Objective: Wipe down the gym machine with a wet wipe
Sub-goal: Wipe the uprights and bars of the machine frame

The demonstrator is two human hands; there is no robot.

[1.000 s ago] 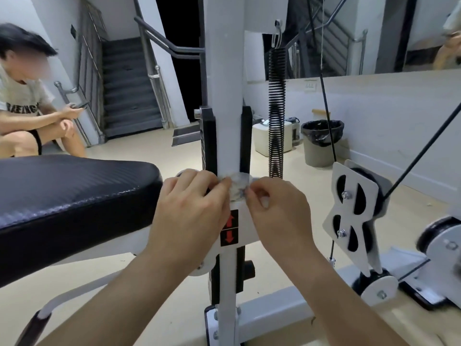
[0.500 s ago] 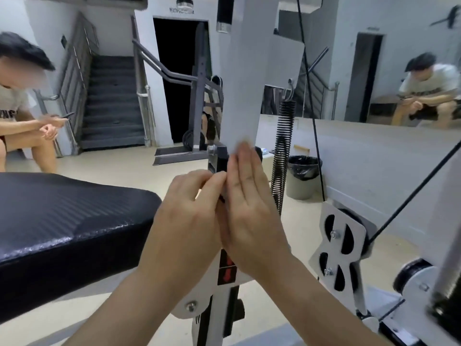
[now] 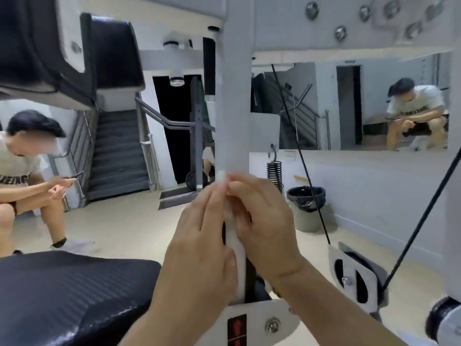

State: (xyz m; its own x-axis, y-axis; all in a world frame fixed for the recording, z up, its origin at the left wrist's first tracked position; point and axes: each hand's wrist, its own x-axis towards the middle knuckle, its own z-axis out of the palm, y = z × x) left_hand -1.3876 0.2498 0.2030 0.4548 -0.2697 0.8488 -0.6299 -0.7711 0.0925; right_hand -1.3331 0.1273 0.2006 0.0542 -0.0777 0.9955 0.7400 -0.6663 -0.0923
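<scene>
The gym machine's white upright post (image 3: 233, 108) rises in the middle of the head view. Both my hands are on it, at about mid height. A white wet wipe (image 3: 228, 213) is wrapped on the post between them, and a corner of it shows above my fingertips. My left hand (image 3: 204, 243) lies along the post's left side with its fingers fairly straight, pressing the wipe. From the right, my right hand (image 3: 264, 221) curls its fingers over the wipe and the post. Most of the wipe is hidden by my hands.
A black padded seat (image 3: 74, 295) sits at lower left and another black pad (image 3: 50, 46) hangs at upper left. A white pulley bracket (image 3: 354, 278) and black cables (image 3: 299, 156) are on the right. A lined bin (image 3: 306, 208) stands by the mirror wall. A person (image 3: 25, 171) sits at left.
Both hands have slid up the post with the wipe, from near the arrow label to higher on the upright. The camera has tilted upward.
</scene>
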